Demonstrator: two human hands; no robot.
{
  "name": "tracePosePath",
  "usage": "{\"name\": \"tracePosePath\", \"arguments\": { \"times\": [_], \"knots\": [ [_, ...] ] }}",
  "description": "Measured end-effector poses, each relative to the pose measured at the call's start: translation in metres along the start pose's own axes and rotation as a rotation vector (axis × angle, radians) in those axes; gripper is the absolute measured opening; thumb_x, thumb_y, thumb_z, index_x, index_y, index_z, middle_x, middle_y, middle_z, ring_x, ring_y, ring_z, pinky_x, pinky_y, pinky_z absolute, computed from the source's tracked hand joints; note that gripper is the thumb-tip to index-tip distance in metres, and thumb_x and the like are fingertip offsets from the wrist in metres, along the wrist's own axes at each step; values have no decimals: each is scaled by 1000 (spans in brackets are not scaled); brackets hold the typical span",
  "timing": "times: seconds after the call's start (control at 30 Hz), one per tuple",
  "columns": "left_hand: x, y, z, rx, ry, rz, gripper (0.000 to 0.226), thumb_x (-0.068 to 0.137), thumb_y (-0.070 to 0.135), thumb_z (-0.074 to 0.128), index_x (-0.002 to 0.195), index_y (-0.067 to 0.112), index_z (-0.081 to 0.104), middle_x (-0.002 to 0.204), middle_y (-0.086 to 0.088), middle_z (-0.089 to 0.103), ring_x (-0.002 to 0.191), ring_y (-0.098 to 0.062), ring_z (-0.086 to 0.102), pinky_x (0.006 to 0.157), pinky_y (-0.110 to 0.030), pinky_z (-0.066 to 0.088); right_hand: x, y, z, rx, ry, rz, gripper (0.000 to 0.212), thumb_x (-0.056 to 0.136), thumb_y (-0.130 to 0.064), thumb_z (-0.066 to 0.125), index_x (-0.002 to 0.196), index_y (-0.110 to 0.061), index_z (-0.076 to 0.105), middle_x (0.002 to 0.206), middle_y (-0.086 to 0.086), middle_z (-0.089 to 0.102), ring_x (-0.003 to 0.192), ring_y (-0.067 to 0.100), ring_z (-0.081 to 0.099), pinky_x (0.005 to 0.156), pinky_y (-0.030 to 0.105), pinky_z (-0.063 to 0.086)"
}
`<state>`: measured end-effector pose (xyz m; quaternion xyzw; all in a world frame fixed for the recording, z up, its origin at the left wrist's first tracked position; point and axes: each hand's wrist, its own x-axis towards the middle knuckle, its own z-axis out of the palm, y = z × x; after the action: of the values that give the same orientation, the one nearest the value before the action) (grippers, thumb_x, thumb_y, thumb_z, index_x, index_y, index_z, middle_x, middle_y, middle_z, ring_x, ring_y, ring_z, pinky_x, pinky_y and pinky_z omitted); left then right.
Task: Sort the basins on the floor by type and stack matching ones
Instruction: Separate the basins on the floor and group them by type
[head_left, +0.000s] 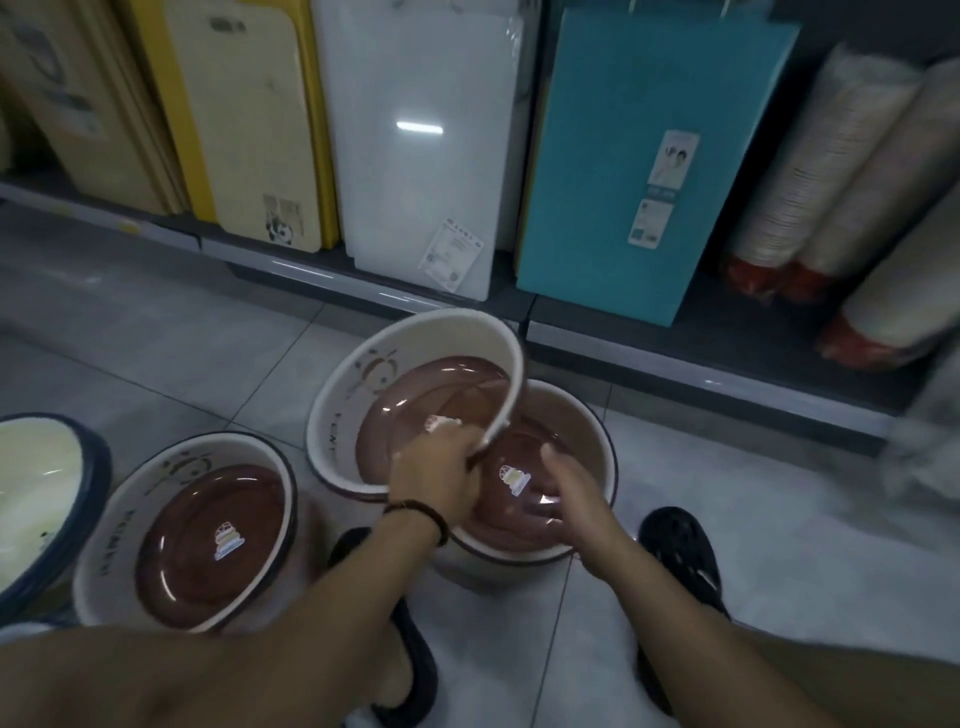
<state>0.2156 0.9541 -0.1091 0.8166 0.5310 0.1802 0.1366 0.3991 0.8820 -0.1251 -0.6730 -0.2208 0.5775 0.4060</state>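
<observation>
Bare floor (171, 343) lies open behind the basins on the left, up to the shelf edge (675, 364), and again on the right between the black shoe (680, 556) and the shelf. The tilted cream basin (332, 415), gripped at its rim by the left hand (436, 478), leans over the lower basin (587, 415) and covers its left half. The panda basin (104, 545) and the blue-rimmed basin (88, 483) crowd the near left.

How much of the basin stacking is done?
Just getting going, I think. Done: no finished stack shows. In hand: the left hand grips the tilted panda basin by its rim, partly inside the matching basin below, with the right hand on it. It isn't seated flat yet. Left: another matching basin sits apart to the left, and the blue-rimmed basin beside it is a different type.
</observation>
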Motion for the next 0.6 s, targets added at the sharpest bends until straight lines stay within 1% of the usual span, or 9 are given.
{"name": "tracePosePath", "arguments": {
  "times": [0.07,0.13,0.23,0.3,0.33,0.4,0.5,0.53,0.6],
  "knots": [
    [-18,32,8,95,-35,116,32,70,26,70,102,29,68,93,2,68,83,-31,69,61,-38,59,-6,-11,0,168,-26,11,32,94,-55,72,116,-33,71,108,0,80,99,27,78,87,56,65],
    [-28,52,19,125,-73,228,34,68,22,72,101,27,71,86,3,63,75,-30,66,52,-35,54,-10,-9,-6,130,73,2,30,88,-43,81,115,-33,71,101,-1,82,93,27,80,81,55,66],
    [-29,57,22,-16,-248,407,37,85,45,67,118,28,68,102,4,67,92,-23,66,74,-40,56,-8,7,-21,50,279,41,26,82,-32,73,107,-27,73,93,4,80,89,30,78,83,56,66],
    [-29,43,19,-81,-183,446,31,88,51,67,110,31,74,101,9,71,93,-18,66,80,-39,52,-4,14,-35,33,354,24,24,78,-27,68,102,-28,75,91,3,79,87,30,76,84,56,65],
    [-29,32,16,-56,-67,363,27,86,48,70,107,32,75,102,10,71,96,-18,64,84,-38,51,-4,15,-41,11,372,4,21,80,-25,69,99,-29,75,90,2,79,87,29,76,84,55,65],
    [-26,1,12,81,80,-41,40,84,47,70,120,32,67,118,3,64,111,-23,58,97,-40,48,2,18,-56,5,383,-29,16,88,-18,71,101,-26,75,91,3,79,85,27,76,83,51,66],
    [-22,-48,21,17,-136,-730,84,84,61,67,151,17,41,150,-14,45,136,-36,44,113,-48,41,21,30,-74,-3,398,-22,17,95,-18,71,111,-21,74,96,5,78,88,28,76,84,53,66],
    [-21,-58,28,-101,-244,-840,89,86,61,67,154,13,37,152,-17,45,137,-37,45,113,-46,41,28,35,-76,3,387,-4,18,96,-19,71,113,-21,74,99,6,78,89,29,77,83,55,66],
    [-19,-66,45,-268,-349,-900,72,90,53,68,144,7,52,137,-16,62,121,-33,61,104,-40,50,42,46,-77,-11,361,19,20,98,-20,70,118,-21,72,103,7,78,92,31,77,81,57,66]
  ]
}}
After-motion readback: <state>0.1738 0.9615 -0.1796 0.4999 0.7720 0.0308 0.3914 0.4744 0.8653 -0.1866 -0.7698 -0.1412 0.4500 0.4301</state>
